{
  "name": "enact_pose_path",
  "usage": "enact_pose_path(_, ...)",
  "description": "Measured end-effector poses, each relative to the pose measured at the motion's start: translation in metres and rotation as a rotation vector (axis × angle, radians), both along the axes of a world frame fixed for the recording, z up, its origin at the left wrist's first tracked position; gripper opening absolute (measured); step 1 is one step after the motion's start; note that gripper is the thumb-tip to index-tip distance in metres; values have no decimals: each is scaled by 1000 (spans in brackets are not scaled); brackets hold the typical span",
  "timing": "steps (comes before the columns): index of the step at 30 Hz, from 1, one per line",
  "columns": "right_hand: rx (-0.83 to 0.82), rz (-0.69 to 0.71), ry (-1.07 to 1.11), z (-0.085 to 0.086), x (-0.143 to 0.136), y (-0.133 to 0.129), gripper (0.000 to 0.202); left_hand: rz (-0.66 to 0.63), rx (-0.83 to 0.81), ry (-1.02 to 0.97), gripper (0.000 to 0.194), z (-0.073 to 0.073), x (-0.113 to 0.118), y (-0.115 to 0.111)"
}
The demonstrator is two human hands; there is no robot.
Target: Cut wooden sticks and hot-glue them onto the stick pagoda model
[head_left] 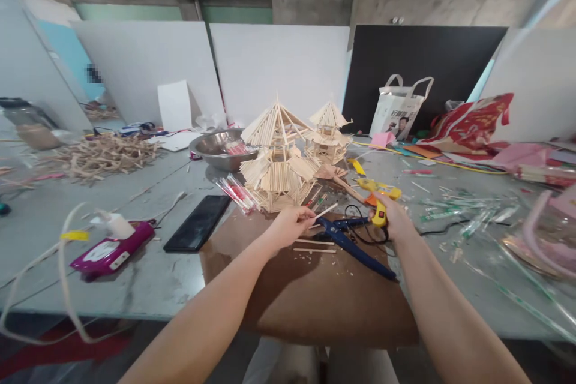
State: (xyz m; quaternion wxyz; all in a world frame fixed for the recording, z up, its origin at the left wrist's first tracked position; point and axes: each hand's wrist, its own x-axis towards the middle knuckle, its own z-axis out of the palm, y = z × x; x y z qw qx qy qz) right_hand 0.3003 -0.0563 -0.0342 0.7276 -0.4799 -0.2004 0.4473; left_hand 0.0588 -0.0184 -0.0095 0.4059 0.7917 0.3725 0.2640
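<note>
Between the fingertips of my left hand [291, 227] is a thin wooden stick [326, 210], held over the brown board [315, 300]. My right hand [392, 216] is wrapped round a yellow glue gun [380, 213], its nozzle end pointing left. Blue-handled cutters [360, 252] lie on the board between my hands. Two loose sticks [315, 250] rest near them, below my left fingers. Just beyond my left hand stands a tiered pavilion model [279, 174] built of sticks, with a pointed roof. A smaller stick model [328, 132] stands behind it to the right.
A black phone [197, 223] and a purple power strip [112, 249] with a white cord lie at left. Behind are a metal bowl [220, 159] and a stick pile [105, 157]. Plastic wrappers [481, 219] and a white bag [396, 109] are at right.
</note>
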Motion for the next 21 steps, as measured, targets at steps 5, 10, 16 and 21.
enact_pose_path(5,-86,56,12,1,-10,1,22,167,288,317,12,-14,0,2)
enact_pose_path(10,-69,22,58,3,-9,1,24,239,314,397,20,-14,2,-1)
enact_pose_path(16,73,-48,134,3,-4,1,21,114,581,379,25,4,28,4)
enact_pose_path(21,101,-99,176,7,-3,-1,18,-126,570,313,27,5,90,33)
